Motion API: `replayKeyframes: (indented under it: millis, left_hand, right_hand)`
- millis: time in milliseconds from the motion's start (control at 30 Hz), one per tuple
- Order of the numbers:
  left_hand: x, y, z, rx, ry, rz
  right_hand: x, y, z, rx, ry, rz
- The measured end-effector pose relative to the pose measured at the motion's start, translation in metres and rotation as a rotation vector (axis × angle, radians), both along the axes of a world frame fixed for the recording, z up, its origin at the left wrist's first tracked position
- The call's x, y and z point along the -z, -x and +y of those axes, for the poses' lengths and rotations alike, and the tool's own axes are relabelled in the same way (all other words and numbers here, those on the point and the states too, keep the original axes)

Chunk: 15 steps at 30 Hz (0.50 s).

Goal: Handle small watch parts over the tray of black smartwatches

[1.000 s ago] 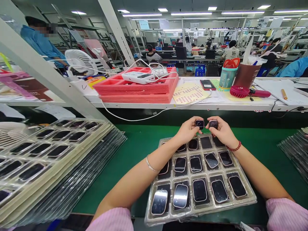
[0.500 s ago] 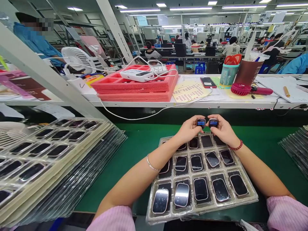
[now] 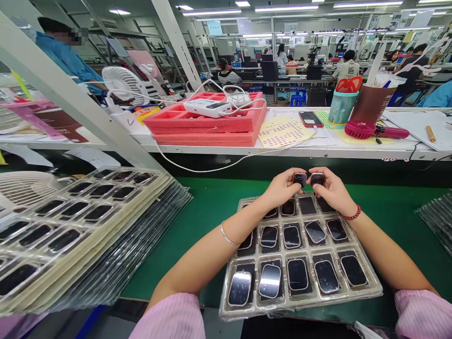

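My left hand (image 3: pixel 285 187) pinches a smartwatch (image 3: pixel 300 179) without a strap, its face turned toward me. Level with it, my right hand (image 3: pixel 329 189) grips a second smartwatch (image 3: pixel 317 179). Both screens look dark, and the two watches are close together but apart. Under my hands lies a clear plastic tray (image 3: pixel 261 314) whose compartments hold several more strapless watches (image 3: pixel 297 274) on dark pads. One compartment in the back row shows only its dark pad (image 3: pixel 307 205). My forearms and hands cover part of the back and left compartments.
At left stands a tall stack of trays (image 3: pixel 116 245), the top one filled with watches. More trays (image 3: pixel 438 221) are at right. The shelf ahead carries red foam trays (image 3: pixel 205 136), a phone (image 3: pixel 310 119), a cup (image 3: pixel 342 109) and a handheld fan (image 3: pixel 360 129).
Both watch screens were lit with blue lines and are now dark. My hands still hold the watches in nearly the same place. The whole view has shifted slightly.
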<state>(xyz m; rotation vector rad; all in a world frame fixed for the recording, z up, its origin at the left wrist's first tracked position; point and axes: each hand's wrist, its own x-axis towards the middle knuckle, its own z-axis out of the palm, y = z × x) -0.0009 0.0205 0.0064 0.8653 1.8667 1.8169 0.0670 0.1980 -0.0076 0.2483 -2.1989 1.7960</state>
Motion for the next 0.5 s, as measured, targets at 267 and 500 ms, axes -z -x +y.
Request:
replayKeyframes:
  millis: [267, 500]
  left_hand:
    - [0.0011, 0.0009, 0.0008, 0.002, -0.009, -0.03]
    - [-0.0005, -0.0002, 0.0006, -0.001, -0.009, -0.013]
  right_hand:
    - [-0.0014, -0.0002, -0.0008, -0.013, 0.003, 0.001]
    - [-0.0006, 0.0005, -0.0013, -0.016, 0.007, -0.032]
